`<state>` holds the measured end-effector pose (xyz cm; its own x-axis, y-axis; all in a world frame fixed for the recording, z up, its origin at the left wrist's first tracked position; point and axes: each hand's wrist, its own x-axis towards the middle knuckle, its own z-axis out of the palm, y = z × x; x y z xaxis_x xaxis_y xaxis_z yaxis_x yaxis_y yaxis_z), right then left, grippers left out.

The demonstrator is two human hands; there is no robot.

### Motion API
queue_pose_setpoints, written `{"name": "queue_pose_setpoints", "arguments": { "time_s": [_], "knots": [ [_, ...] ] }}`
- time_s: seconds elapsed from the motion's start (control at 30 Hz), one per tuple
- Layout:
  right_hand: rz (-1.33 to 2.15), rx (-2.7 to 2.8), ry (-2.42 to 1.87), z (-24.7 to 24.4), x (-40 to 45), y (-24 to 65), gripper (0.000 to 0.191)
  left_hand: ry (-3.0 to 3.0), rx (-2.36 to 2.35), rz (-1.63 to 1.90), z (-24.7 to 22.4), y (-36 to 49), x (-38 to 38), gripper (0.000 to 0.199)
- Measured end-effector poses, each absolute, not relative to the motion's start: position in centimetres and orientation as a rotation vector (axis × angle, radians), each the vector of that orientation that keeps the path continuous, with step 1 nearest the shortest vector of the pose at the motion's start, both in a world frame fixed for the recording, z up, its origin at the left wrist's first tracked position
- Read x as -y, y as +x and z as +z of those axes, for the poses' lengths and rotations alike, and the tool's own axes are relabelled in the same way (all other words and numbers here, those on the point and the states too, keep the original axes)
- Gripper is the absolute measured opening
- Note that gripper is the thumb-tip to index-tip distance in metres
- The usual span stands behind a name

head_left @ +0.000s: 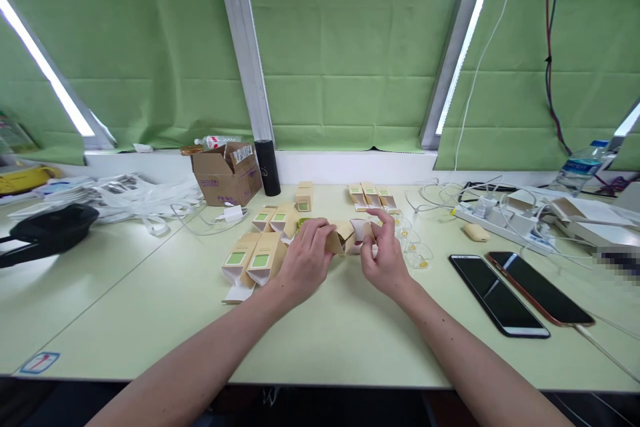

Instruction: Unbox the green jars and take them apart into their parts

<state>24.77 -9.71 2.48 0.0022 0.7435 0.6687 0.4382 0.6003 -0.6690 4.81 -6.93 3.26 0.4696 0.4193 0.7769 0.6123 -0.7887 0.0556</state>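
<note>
Between my hands is a small tan cardboard box, lying on its side with an end facing right and a white-lined flap showing. My left hand is closed around its left part. At the right end, my right hand pinches the white flap, its index finger raised. More tan boxes with green label squares lie left of my left hand, some with end flaps hanging out. Just beyond my right hand are clear plastic pieces with yellow spots, partly hidden by that hand.
Farther back stand one upright tan box and several open ones. A brown carton and black cylinder are near the wall. Two phones and a cabled power strip lie right; white bags lie left.
</note>
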Motion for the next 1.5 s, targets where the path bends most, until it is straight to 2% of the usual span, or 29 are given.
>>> {"name": "queue_pose_setpoints", "arguments": {
  "time_s": [0.2, 0.4, 0.5, 0.67, 0.83, 1.0, 1.5],
  "knots": [
    [0.398, 1.496, -0.811, 2.8, 9.6, 24.6, 0.036, -2.519, 0.899, -1.371, 2.7, 4.7, 6.5, 0.057],
    [0.363, 1.389, -0.785, 2.6, 8.9, 25.0, 0.035, -2.589, 0.904, -1.372, 3.1, 4.7, 6.8, 0.040],
    [0.235, 1.374, -0.792, 2.9, 8.6, 25.2, 0.038, -2.606, 0.982, -1.328, 3.5, 4.8, 7.2, 0.042],
    [-0.168, 1.393, -0.838, 3.5, 8.3, 25.9, 0.039, -2.619, 1.033, -1.277, 3.7, 5.0, 7.4, 0.059],
    [-0.404, 1.594, -0.805, 3.0, 7.9, 26.5, 0.051, -2.617, 1.058, -1.252, 3.5, 5.0, 7.6, 0.066],
    [-0.406, 1.724, -0.745, 2.8, 8.1, 26.2, 0.055, -2.628, 1.092, -1.256, 3.5, 5.0, 7.6, 0.070],
    [-0.275, 1.698, -0.711, 3.0, 8.8, 25.5, 0.037, -2.568, 1.109, -1.278, 3.3, 4.9, 7.2, 0.070]
  ]
}}
